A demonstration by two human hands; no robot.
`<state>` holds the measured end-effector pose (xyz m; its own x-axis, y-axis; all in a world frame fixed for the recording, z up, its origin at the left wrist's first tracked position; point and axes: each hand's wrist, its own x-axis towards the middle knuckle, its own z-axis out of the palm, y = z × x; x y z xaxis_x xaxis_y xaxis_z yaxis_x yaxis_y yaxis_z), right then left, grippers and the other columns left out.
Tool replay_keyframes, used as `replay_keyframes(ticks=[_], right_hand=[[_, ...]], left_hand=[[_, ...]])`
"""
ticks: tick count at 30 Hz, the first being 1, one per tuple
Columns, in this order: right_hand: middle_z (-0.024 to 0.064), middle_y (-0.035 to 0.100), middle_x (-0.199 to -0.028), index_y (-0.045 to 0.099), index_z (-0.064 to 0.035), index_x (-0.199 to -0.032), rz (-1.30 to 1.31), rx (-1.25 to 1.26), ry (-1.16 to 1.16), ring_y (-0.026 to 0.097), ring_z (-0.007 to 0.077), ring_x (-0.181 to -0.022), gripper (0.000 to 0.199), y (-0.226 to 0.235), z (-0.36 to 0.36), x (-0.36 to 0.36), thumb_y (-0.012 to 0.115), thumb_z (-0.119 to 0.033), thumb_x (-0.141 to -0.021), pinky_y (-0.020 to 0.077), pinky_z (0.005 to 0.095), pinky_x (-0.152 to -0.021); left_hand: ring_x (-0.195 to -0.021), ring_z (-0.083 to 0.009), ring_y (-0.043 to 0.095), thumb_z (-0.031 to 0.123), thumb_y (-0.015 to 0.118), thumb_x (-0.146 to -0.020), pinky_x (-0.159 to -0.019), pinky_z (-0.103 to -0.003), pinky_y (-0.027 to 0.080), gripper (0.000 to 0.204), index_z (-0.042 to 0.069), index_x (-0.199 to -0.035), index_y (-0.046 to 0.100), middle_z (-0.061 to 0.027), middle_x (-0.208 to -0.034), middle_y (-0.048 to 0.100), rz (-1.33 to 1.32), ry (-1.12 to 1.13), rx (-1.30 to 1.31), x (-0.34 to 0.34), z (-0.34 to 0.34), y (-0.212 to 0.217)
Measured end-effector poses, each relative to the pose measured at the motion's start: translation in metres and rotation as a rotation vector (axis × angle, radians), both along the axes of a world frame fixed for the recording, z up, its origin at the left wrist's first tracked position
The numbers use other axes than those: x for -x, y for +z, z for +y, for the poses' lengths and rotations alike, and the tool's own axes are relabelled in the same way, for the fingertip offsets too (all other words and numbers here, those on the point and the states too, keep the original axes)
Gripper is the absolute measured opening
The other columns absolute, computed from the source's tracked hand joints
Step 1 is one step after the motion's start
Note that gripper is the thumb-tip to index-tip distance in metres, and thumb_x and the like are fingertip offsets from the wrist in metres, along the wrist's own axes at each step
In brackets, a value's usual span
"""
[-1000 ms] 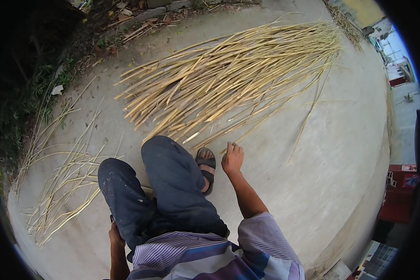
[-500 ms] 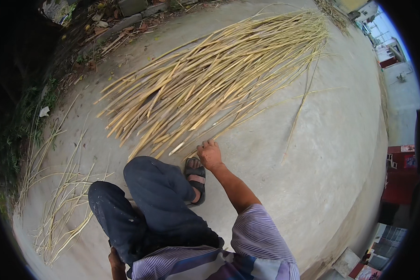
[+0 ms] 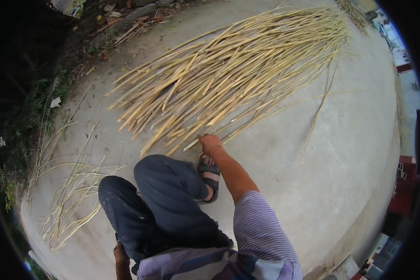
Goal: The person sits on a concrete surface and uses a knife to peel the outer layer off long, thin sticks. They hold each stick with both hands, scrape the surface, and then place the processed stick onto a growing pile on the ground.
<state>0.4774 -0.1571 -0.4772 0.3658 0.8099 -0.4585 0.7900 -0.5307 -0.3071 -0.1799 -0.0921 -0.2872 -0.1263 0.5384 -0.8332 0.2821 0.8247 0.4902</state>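
Observation:
My right hand (image 3: 211, 142) reaches down past my right foot to the near edge of a spread of long yellow-tan stalks (image 3: 210, 74). Its fingers are curled closed at the pale butt end of one stalk (image 3: 190, 146); the fingertips are partly hidden under the hand. That stalk lies on the concrete, pointing up and right among the others. My left hand (image 3: 120, 254) is low beside my left thigh, its fingers mostly hidden by the trouser leg. A small dark edge shows just above it, too little to name.
Thinner loose stalks (image 3: 74, 191) lie scattered on the concrete (image 3: 312, 196) at the left. One forked thin stalk (image 3: 319, 112) sticks out right of the heap. Plants (image 3: 21, 126) and dry litter (image 3: 121, 35) border the ground. My sandalled foot (image 3: 210, 179) stands close to the stalks' ends.
The whole view has shifted, so the scene sits further right. My right hand has moved slightly left and forward over the stalks, onto the pale-ended one. The heap lies as before.

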Motion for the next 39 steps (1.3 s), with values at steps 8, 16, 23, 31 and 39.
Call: replay_keyframes(ticks=[8,16,23,31,39], right_hand=[[0.0138,0.068,-0.105,0.064,-0.0102,-0.103,-0.128,0.039,-0.008,0.066,0.0301,-0.102,0.02,-0.029,0.015,0.025,0.062,-0.011,-0.083,0.0551,0.0395,-0.079],[0.0089,0.06,-0.084,0.064,-0.01,-0.079,-0.424,-0.539,0.081,0.058,0.0272,-0.089,0.009,0.041,0.018,0.005,0.06,-0.015,-0.073,0.0431,0.0395,-0.077],[0.0098,0.057,-0.089,0.064,-0.0097,-0.077,-0.56,-0.644,0.096,0.053,0.0259,-0.096,0.008,0.172,0.034,-0.008,0.06,-0.016,-0.074,0.0386,0.0393,-0.087],[0.0058,0.054,-0.083,0.062,-0.0101,-0.093,-0.413,-1.004,0.381,0.056,0.0241,-0.087,0.019,0.314,0.044,0.009,0.065,-0.02,-0.077,0.0418,0.0402,-0.082],[0.006,0.051,-0.075,0.064,-0.0116,-0.109,-0.126,-1.166,0.643,0.059,0.025,-0.067,0.031,0.435,0.074,0.139,0.07,-0.026,-0.082,0.0474,0.0372,-0.056]], left_hand=[[-0.098,-0.0302,0.066,0.038,0.056,-0.093,-0.086,-0.042,0.052,0.054,-0.007,-0.123,0.056,-0.0179,-0.112,0.066,0.087,-0.025,-0.028,0.007,-0.004,0.007],[-0.058,-0.0193,0.057,0.042,0.056,-0.092,-0.052,-0.035,0.048,0.036,0.006,-0.09,0.058,-0.005,-0.072,0.058,0.19,-0.047,-0.154,0.017,0.022,-0.006],[-0.049,-0.0153,0.051,0.038,0.059,-0.09,-0.043,-0.03,0.041,0.032,0.007,-0.085,0.056,-0.0044,-0.066,0.055,0.121,0.055,-0.333,0.009,0.049,-0.005],[-0.049,-0.0115,0.05,0.028,0.06,-0.091,-0.044,-0.028,0.041,0.021,0.008,-0.085,0.057,-0.0026,-0.067,0.055,0.023,-0.007,-0.554,-0.005,0.081,0.009],[-0.065,-0.0088,0.054,0.017,0.065,-0.092,-0.059,-0.025,0.043,0.015,0.005,-0.097,0.059,-0.0018,-0.078,0.06,-0.237,-0.151,-0.882,-0.122,0.095,0.161]])
